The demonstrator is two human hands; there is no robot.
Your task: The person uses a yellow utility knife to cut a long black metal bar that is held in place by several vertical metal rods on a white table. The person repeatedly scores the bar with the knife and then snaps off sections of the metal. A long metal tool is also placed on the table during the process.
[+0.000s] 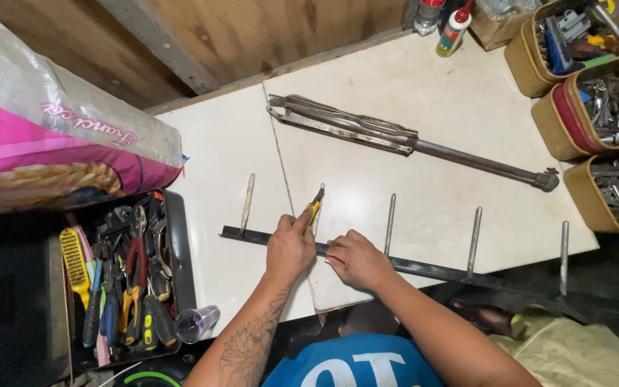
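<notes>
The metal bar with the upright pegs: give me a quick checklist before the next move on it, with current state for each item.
1. Left hand grips the small yellow-handled tool at the second peg: ok.
2. Right hand presses on the metal bar, steadying it: ok.
3. Bar fully supported by the white tabletop: not ok, its right end overhangs the edge.
4. Long metal rod assembly lies apart from the hands: ok.
5. Tool tip actually touching the peg: cannot tell.
6. Open tool tray sits close beside the left forearm: ok.
</notes>
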